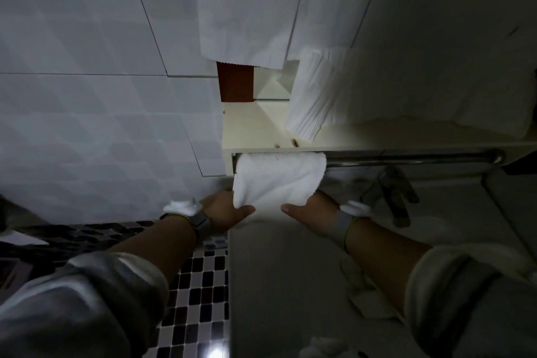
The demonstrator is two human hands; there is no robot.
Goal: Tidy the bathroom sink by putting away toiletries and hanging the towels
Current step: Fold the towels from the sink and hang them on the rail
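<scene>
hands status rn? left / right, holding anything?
Left hand: grips the lower left edge of the white towel draped over the rail.
Right hand: grips the towel's lower right edge.

1. White wall tiles (pixel 87 67) with a faceted relief cover the left side, crossed by thin dark grout lines.
2. A mosaic floor (pixel 200 279) of black, grey and white squares lies below, with a bright glare spot.
3. A cream shelf (pixel 255 125) juts from the wall.
4. The light is dim.

Your metal towel rail (pixel 406 160) under the cream shelf (pixel 255 128), a white towel (pixel 279 177) draped over its left end, a folded white cloth (pixel 313 96) on the shelf.
</scene>
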